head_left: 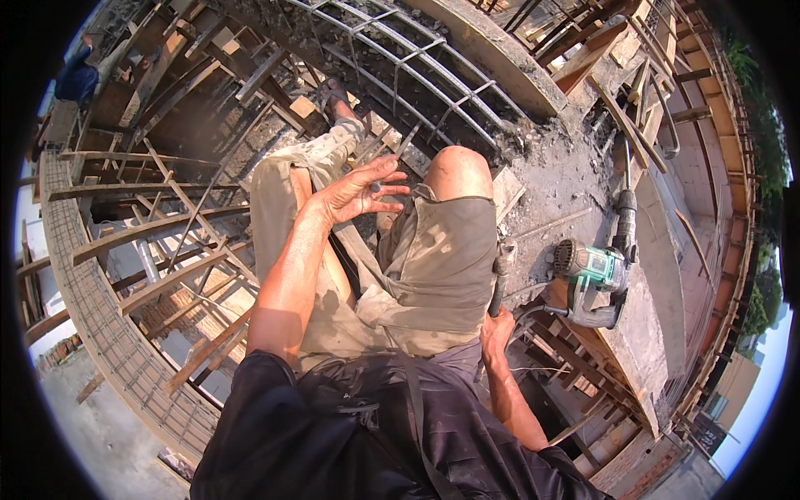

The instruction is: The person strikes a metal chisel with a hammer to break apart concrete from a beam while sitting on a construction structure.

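Observation:
My left hand (360,193) is raised above my lap, palm partly turned up and fingers spread apart. A small dark spot shows among its fingers, too small to make out. Beside my right thigh, my right hand (497,327) is closed around the dark handle of a hammer (501,279). The hammer stands nearly upright, its head at the top next to my bent knee. To the right of it, a green and grey demolition hammer (598,268) lies on the concrete, its long bit (627,165) pointing away from me.
A curved cage of steel rebar (417,54) runs across the far side beside a concrete edge (500,46). Wooden props and planks (179,267) fill the left over a drop. Rubble (554,154) covers the concrete ahead. Another person (73,73) is at the far left.

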